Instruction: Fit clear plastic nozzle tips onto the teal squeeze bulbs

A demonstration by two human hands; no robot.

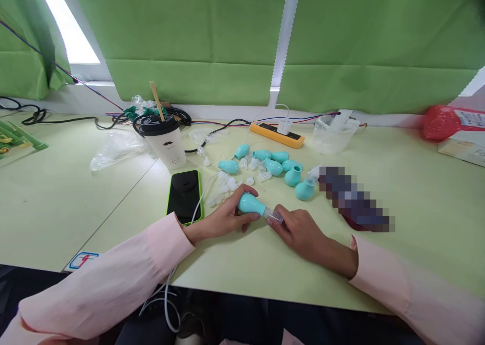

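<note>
Toward six o'clock, I watch the left hand (223,216) hold a teal bulb (250,203), the right hand (303,230) its clear tube (269,213).

A pale green table stands before me, its top (424,193) crossed on the left by a thin, slanting dark seam (113,211). Along the table's far edge runs a low white wall (231,111), with flat green blinds (189,27) hanging above it. Beyond the table's left side, a green curtain (22,47) falls in folds beside a glaring bright window (74,32). Behind the table's middle, light shows through a narrow gap (286,32) between blinds.
</note>
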